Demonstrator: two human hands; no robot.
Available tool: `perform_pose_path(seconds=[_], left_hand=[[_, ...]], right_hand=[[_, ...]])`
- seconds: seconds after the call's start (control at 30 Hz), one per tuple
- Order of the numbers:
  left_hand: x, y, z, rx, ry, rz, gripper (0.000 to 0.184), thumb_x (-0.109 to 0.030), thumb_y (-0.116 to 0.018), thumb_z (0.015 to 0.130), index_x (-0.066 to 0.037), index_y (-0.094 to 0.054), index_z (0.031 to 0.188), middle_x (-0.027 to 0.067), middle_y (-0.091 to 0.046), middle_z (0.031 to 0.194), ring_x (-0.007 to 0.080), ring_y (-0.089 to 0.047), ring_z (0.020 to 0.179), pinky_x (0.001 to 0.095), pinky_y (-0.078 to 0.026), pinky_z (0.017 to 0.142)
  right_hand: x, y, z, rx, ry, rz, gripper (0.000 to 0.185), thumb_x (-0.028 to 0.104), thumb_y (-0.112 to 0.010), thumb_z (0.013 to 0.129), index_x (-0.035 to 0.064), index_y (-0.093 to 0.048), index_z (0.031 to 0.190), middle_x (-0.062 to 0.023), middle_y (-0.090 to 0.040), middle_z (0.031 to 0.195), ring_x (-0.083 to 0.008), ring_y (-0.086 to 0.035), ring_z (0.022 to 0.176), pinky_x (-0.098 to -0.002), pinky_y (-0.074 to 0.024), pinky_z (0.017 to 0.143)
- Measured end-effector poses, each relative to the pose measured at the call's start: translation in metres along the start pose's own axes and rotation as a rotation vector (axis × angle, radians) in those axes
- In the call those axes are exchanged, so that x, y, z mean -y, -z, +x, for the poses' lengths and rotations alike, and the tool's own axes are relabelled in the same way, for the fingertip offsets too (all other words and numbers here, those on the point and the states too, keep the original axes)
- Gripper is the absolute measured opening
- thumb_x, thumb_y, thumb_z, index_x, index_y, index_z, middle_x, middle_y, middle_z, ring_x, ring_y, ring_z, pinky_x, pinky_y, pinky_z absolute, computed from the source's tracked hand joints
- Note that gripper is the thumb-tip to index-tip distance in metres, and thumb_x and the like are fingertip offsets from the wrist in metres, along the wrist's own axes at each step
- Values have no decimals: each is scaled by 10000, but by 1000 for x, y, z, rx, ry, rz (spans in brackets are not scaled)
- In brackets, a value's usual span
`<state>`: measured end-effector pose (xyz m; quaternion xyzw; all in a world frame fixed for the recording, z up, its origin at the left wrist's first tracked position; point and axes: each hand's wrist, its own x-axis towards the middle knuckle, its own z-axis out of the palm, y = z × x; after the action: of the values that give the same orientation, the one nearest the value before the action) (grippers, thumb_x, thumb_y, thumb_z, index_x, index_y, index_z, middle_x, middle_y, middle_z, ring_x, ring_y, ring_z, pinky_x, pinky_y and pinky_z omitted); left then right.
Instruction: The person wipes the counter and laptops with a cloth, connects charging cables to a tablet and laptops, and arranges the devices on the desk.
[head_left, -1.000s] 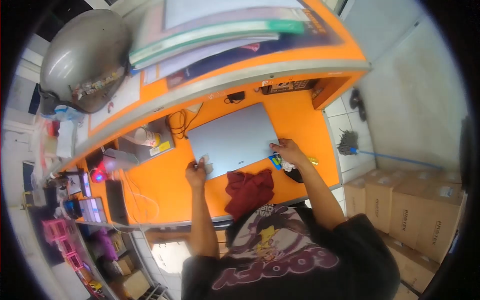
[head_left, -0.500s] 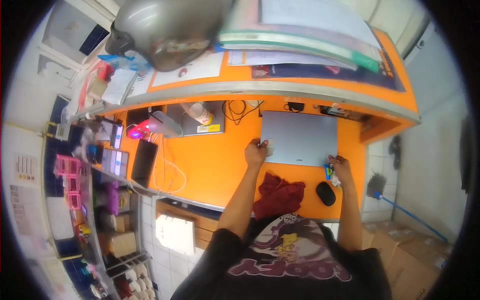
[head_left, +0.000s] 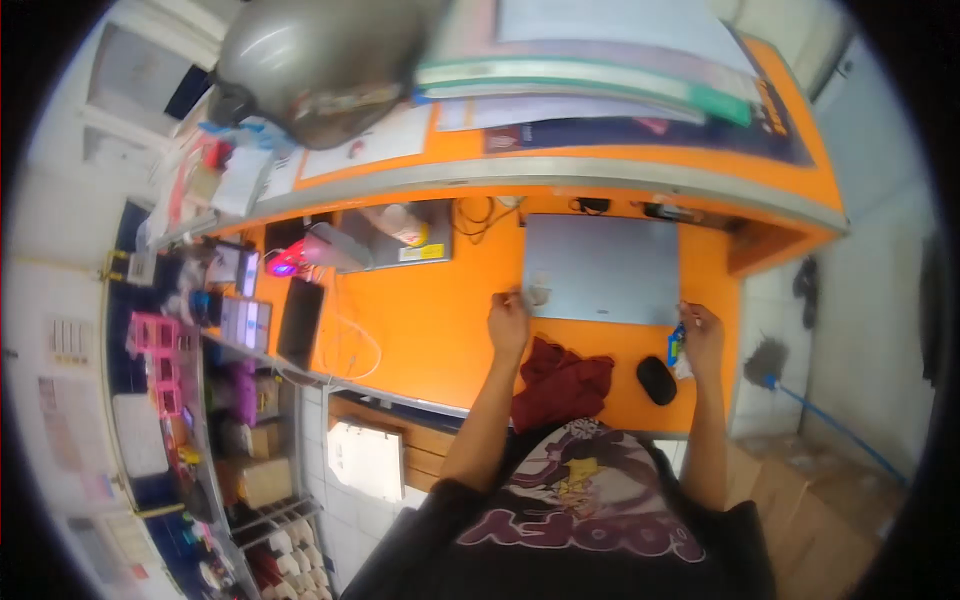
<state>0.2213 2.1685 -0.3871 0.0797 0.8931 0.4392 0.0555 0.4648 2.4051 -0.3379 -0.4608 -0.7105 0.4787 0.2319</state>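
Observation:
A closed grey-blue laptop [head_left: 602, 262] lies on the orange desk [head_left: 440, 330]. My left hand [head_left: 508, 325] is at its left edge, fingers drawn together; blur hides whether anything is between them. A pale patch, perhaps a reflection, shows on the lid beside the fingertips. Just off the laptop's front right corner, my right hand [head_left: 703, 338] is closed around a small blue packet [head_left: 676, 345] with something white and crumpled under it. A black mouse [head_left: 656, 381] lies to the left of that wrist. Between my forearms is a crumpled dark red cloth [head_left: 565, 385].
A raised shelf [head_left: 450, 180] runs behind the laptop, bearing a grey helmet [head_left: 320, 70] and stacked folders [head_left: 590, 80]. Leftward on the desk are a black tablet-like slab [head_left: 299, 322], white cables and a bottle [head_left: 405, 225]. Cardboard boxes [head_left: 800, 510] stand at lower right.
My right hand has shifted right, away from the laptop's corner, and the blue packet has moved with it. My left hand has slid slightly outward. The whole view has shifted a little.

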Motion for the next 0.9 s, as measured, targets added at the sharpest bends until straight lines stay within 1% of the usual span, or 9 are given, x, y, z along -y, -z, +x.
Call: perform_pose_path(seconds=[0.13, 0.2, 0.3, 0.37, 0.47, 0.53, 0.7, 0.77, 0.9], left_hand=[[-24, 31, -65, 222, -114, -109, 252, -185, -502, 987, 16, -614, 1090, 212, -690, 950, 287, -665, 846, 397, -507, 763], [-30, 37, -93, 500, 152, -376, 233, -157, -501, 1012, 1, -593, 1157, 151, -700, 987, 176, -644, 841, 308, -493, 742], [-57, 46, -126, 684, 281, -583, 263, -142, -520, 1025, -7, -547, 1248, 111, -694, 1102, 121, -619, 943, 237, -464, 772], [-72, 50, -138, 714, 257, -657, 304, -153, -531, 1025, 0, -518, 1287, 126, -671, 1168, 135, -607, 1013, 247, -467, 830], [-92, 49, -154, 748, 294, -843, 358, -171, -539, 1028, 8, -486, 1334, 149, -622, 1277, 168, -579, 1136, 281, -452, 953], [-97, 47, -153, 769, 359, -923, 408, -199, -527, 1035, 11, -454, 1377, 158, -563, 1358, 218, -541, 1245, 345, -389, 1091], [-74, 47, -152, 770, 591, -1332, 473, -250, -483, 1047, 3, -396, 1437, 145, -530, 1392, 221, -492, 1303, 354, -385, 1088], [-71, 53, -150, 694, 610, -1323, 481, -265, -475, 1048, -4, -389, 1443, 137, -529, 1393, 215, -489, 1303, 357, -387, 1085], [-84, 76, -152, 540, 583, -1005, 398, -210, -506, 1034, -12, -506, 1379, 96, -608, 1260, 198, -586, 1163, 350, -467, 1006]], right_hand=[[46, 0, -52, 153, -259, 296, 367, 343, -647, 967, 27, -698, 786, -14, -603, 657, -93, -514, 564, -253, -421, 561], [26, -17, -82, 237, -286, 506, 361, 346, -651, 966, 44, -698, 773, 4, -611, 689, -81, -520, 616, -245, -415, 590], [10, -25, -118, 403, -341, 563, 348, 360, -639, 971, 40, -693, 844, 8, -608, 728, -74, -525, 682, -242, -414, 637], [16, -32, -128, 533, -422, 561, 344, 366, -625, 978, 34, -687, 914, 7, -599, 748, -73, -519, 712, -238, -408, 661], [28, -37, -137, 552, -262, 509, 336, 344, -655, 962, 16, -692, 1023, 21, -622, 791, -71, -528, 748, -227, -420, 702], [51, -33, -131, 698, -289, 312, 333, 278, -684, 948, -14, -705, 1108, -34, -692, 927, -98, -618, 880, -277, -499, 828], [73, -39, -120, 814, -342, 517, 291, 240, -643, 976, -15, -705, 1103, -7, -689, 940, -70, -590, 890, -238, -477, 810], [72, -40, -115, 821, -278, 454, 226, 210, -631, 975, 2, -718, 995, 32, -632, 825, -48, -536, 763, -215, -431, 702], [54, -52, -105, 900, -238, 469, 241, 224, -612, 986, 11, -722, 1006, 22, -646, 843, -54, -537, 791, -221, -432, 737]])
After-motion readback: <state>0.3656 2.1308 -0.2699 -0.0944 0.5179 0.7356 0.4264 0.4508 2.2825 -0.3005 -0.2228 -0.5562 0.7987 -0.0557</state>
